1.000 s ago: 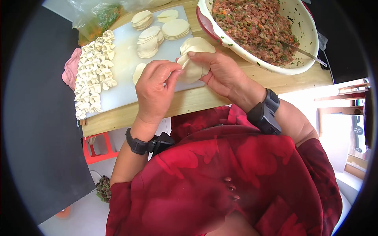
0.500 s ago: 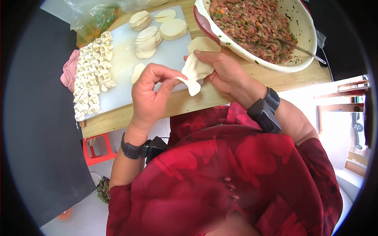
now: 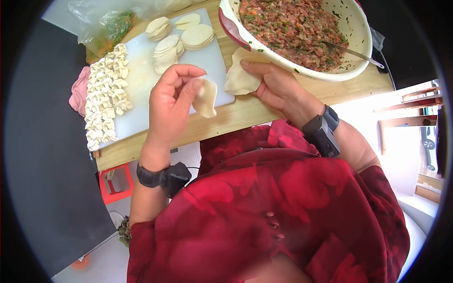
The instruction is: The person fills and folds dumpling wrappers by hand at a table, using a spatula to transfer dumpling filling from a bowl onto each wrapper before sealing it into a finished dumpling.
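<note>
My left hand [image 3: 171, 100] pinches a single round dumpling wrapper [image 3: 206, 99] between thumb and fingers, and the wrapper hangs down over the front edge of the board. My right hand [image 3: 277, 86] grips some more dumpling wrappers [image 3: 241, 79], the thumb on top and the fingers underneath. A gap separates the two hands. Right behind my right hand stands a big white bowl [image 3: 309, 71] of minced meat filling [image 3: 292, 33], flecked green and orange. A metal utensil's handle [image 3: 356, 54] rests over its rim.
Stacked wrappers [image 3: 198, 37] lie on the white cutting board [image 3: 137, 85]. Rows of folded dumplings [image 3: 106, 94] fill its left side, beside a pink cloth [image 3: 80, 92]. A plastic bag [image 3: 104, 23] sits at the back left. Below the wooden table [image 3: 222, 118] is a red stool [image 3: 115, 184].
One wrapper has come away from those in my right hand, and my left hand has drawn it to the left. The view has shifted slightly.
</note>
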{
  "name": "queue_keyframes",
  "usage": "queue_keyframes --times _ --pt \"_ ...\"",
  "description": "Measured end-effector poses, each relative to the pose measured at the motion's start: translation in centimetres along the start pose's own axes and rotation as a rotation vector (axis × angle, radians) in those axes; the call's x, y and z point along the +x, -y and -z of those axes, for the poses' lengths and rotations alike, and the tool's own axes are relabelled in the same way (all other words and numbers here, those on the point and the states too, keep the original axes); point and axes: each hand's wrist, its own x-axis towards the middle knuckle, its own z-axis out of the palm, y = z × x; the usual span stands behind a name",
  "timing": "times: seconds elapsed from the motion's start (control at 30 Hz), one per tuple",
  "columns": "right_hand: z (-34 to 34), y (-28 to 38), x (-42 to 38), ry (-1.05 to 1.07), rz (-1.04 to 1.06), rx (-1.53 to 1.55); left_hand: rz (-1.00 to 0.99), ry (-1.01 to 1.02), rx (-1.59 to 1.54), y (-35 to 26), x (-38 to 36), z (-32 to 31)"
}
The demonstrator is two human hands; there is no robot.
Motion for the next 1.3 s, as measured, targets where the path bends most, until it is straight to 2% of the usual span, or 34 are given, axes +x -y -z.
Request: queue_keyframes --times 0.07,0.2,0.27,0.3,0.37,0.4,0.47,0.5,0.57,0.7,0.77,0.8,0.87,0.9,0.97,1.0,1.07,1.1,1.17,1.23,1.3 --pt "0.2 0.1 -0.3 0.048 -0.018 -0.011 0.131 -0.022 0.148 1.1 1.2 0.8" --pt "0.5 0.7 -0.9 0.163 -0.099 0.039 0.172 -0.025 0.258 2.6 2.7 1.7" --pt "0.6 0.8 -1.2 0.190 -0.113 0.035 -0.240 -0.193 1.102 2.2 2.9 1.4" --pt "0.7 0.7 -1.2 0.199 -0.108 0.053 -0.243 -0.190 1.100 1.9 3.0 1.0" --pt "0.4 0.5 -1.5 0.208 -0.104 0.070 -0.151 -0.165 0.778 1.2 2.5 -0.5" --pt "0.1 0.4 -1.7 0.184 -0.088 0.082 -0.150 -0.165 0.778 1.4 2.2 -1.5" --pt "-0.4 0.3 -2.0 0.165 -0.075 0.094 0.129 -0.063 0.199 2.0 1.5 -3.1" --pt "-0.5 0.2 -2.0 0.202 -0.084 0.088 0.129 -0.066 0.201 1.9 1.4 -3.2" --pt "-0.5 0.1 -1.9 0.240 -0.094 0.085 0.285 -0.019 0.242 1.8 1.3 -3.3" --pt "-0.4 -0.5 -1.6 0.180 -0.026 0.095 0.201 -0.098 0.456 1.1 0.8 -3.4" --pt "-0.5 -0.7 -1.6 0.152 -0.013 0.091 0.178 -0.099 0.708 -0.3 0.7 -3.7" --pt "-0.5 -0.8 -1.7 0.130 0.000 0.070 0.178 -0.099 0.709 -0.1 0.6 -3.7" --pt "-0.7 -0.9 -1.8 0.105 0.014 0.049 -0.192 -0.111 0.763 0.7 0.6 -3.6" --pt "-0.8 -0.8 -2.0 0.112 0.012 0.051 -0.191 -0.108 0.762 0.8 0.6 -3.9" --pt "-1.1 -0.6 -2.3 0.118 0.010 0.053 -0.092 -0.085 0.493 0.9 0.5 -4.4" --pt "-1.2 -0.6 -2.4 0.125 0.017 0.041 -0.093 -0.083 0.493 0.7 0.4 -4.5" --pt "-0.9 -0.7 -2.0 0.132 0.027 0.031 -0.365 0.085 0.764 0.1 0.4 -4.6" --pt "-0.5 -0.8 -1.4 0.136 0.032 0.049 -0.366 0.087 0.764 0.2 0.4 -4.5" --pt "0.1 -1.0 -1.0 0.143 0.038 0.066 -0.542 0.336 0.695 0.4 0.4 -4.5" --pt "0.4 -0.7 -1.1 0.075 -0.088 0.047 -0.465 0.363 0.625 0.4 -0.3 -4.6" --pt "0.0 -0.2 -1.6 0.050 -0.051 0.052 -0.158 0.349 0.324 0.7 -1.0 -3.7"
